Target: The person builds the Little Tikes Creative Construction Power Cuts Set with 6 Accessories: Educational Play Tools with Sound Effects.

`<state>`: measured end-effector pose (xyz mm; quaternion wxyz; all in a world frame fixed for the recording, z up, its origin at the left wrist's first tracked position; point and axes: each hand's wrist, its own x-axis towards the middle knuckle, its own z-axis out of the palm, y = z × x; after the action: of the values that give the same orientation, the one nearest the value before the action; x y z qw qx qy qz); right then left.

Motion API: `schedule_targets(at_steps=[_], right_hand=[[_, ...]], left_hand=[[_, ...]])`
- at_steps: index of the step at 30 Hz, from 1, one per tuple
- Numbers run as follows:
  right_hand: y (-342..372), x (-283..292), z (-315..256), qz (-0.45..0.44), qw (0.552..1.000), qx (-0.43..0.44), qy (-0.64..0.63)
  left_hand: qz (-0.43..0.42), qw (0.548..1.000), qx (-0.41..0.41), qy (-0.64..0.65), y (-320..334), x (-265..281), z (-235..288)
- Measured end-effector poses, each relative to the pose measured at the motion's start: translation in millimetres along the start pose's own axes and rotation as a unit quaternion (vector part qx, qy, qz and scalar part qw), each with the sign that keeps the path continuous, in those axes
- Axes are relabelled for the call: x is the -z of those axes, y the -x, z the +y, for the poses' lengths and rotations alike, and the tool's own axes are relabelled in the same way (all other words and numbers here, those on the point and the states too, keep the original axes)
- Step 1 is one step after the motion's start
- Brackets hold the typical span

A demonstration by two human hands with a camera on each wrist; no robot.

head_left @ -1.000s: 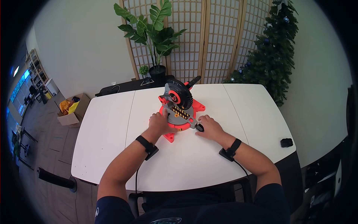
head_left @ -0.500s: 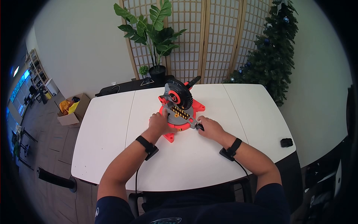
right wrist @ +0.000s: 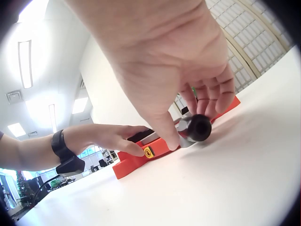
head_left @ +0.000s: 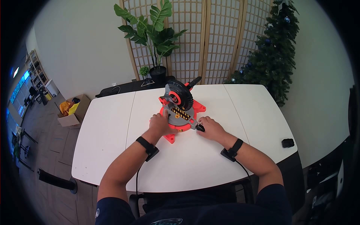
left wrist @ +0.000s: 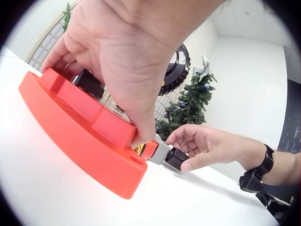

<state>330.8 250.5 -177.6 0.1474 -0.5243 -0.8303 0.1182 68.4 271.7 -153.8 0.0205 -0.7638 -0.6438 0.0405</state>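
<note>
A red, grey and black miter saw [head_left: 180,125] stands on the white table, its round black blade guard [head_left: 181,94] raised at the back. My left hand [head_left: 160,124] grips the left side of its red base [left wrist: 89,136], thumb toward the front and fingers over the far side. A grey arm with a black knob [right wrist: 199,127] sticks out from the saw's front right. My right hand [head_left: 212,129] holds that knob between thumb and fingers, as the left wrist view also shows. A yellow-and-black striped strip [head_left: 180,113] runs along the grey turntable.
At the table's right edge lies a small black object [head_left: 288,143]. A potted plant [head_left: 158,71] and a folding screen [head_left: 221,41] stand behind the table, with a decorated tree [head_left: 272,56] to the right. An open cardboard box [head_left: 71,119] is on the floor at left.
My right hand and the black knob shifted slightly right, then back left. The left hand and the saw's base stayed in place.
</note>
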Motion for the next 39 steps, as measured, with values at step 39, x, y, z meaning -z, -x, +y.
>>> schedule_targets(at_steps=[39], right_hand=[[-3.7,7.9,-10.0,-0.020,1.000,-0.004,0.004]], left_hand=[[-0.041,0.999,-0.010,0.015,-2.0,5.8,-3.9]])
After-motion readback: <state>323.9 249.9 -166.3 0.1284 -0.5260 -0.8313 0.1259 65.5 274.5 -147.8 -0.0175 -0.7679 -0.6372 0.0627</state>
